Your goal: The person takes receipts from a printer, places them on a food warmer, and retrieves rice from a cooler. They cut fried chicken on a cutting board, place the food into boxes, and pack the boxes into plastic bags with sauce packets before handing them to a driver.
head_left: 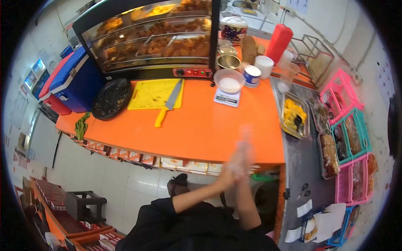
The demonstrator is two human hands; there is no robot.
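Note:
Both hands meet over the front edge of the orange counter (197,125), smeared by motion. My left hand (229,173) reaches across and closes on what looks like a clear plastic glove, against the right hand. My right hand (243,164) points up and away from me, with the whitish, see-through glove (247,144) around or above its fingers. How the right fingers are held is blurred. Beyond the hands stands a digital kitchen scale (227,98) bearing a translucent bowl (229,81). A yellow-handled knife (169,102) lies across a yellow cutting board (146,95).
A heated display case (150,42) of fried food fills the back. Left are a blue cooler (77,77) and a black round tray (111,98). On the grey right-hand counter sit a metal tray of yellow food (307,125), scissors (305,190) and coloured baskets (351,134).

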